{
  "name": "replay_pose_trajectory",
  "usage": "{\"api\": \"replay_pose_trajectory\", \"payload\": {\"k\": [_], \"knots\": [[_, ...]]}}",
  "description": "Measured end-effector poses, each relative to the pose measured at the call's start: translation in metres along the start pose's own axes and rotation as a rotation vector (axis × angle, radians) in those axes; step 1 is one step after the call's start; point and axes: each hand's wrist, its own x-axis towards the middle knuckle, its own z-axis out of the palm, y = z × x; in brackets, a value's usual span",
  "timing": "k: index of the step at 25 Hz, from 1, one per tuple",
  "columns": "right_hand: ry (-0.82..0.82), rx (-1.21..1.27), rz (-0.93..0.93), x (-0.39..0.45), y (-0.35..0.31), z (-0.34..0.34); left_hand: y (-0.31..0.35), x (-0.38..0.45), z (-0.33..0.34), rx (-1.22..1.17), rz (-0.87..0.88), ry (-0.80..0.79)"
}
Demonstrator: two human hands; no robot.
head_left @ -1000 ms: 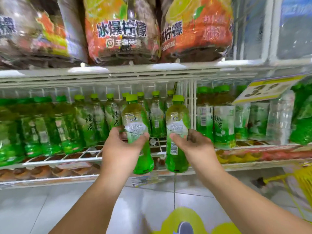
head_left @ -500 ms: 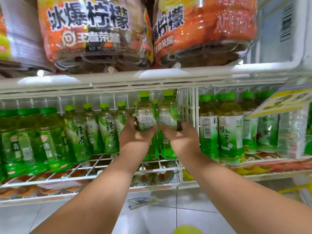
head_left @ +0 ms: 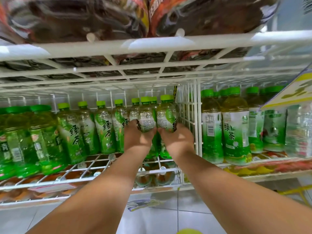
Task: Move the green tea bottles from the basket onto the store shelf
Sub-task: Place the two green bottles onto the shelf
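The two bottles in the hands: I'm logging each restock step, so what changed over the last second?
Both hands carried their bottles up and forward, from in front of the shelf edge into the shelf. The left hand grips the left bottle, the right hand the right bottle, beside the wire divider. Neither was released. The stocked row stayed put.

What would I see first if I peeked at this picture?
Two bare arms reach into the middle of a white wire shelf. The left hand and the right hand each hold a green tea bottle upright, side by side. Rows of green-capped bottles stand on both sides.
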Motion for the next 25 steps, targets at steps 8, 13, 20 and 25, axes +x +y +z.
{"api": "replay_pose_trajectory", "payload": {"k": [8, 13, 20, 25], "knots": [[-0.033, 0.012, 0.044, 0.014, -0.002, 0.004, -0.003, 0.003, -0.004, 0.144, 0.068, -0.071], [-0.07, -0.014, 0.057, 0.012, -0.001, 0.005, 0.006, -0.002, -0.013, 0.207, 0.105, -0.128], [-0.097, -0.113, 0.028, 0.007, -0.001, 0.006, 0.01, 0.0, -0.021, 0.332, 0.168, -0.166], [-0.117, -0.152, 0.021, 0.009, -0.002, 0.006, 0.007, 0.004, -0.018, 0.368, 0.187, -0.167]]}}
